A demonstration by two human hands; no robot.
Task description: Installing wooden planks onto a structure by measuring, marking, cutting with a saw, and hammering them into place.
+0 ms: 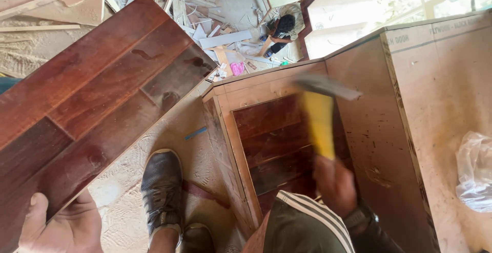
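Note:
My left hand (61, 227) grips the near end of a dark red-brown laminated wooden plank (97, 89), which slants up and away across the left of the view. My right hand (335, 184), a dark watch on its wrist, is closed on a hammer with a yellow handle (319, 125); its grey head (325, 86) is blurred by motion. The hammer hangs over an open plywood box frame (230, 130) with the same dark planks (274, 145) laid inside. My knee in olive trousers with white stripes (302, 222) rests at the frame's near edge.
My grey shoe (161, 186) stands on the sawdust-covered floor beside the frame. A tall plywood panel (435, 120) rises at right with a clear plastic bag (474, 171) on it. Offcuts and wood scraps (205, 22) litter the far floor, where another person (281, 27) crouches.

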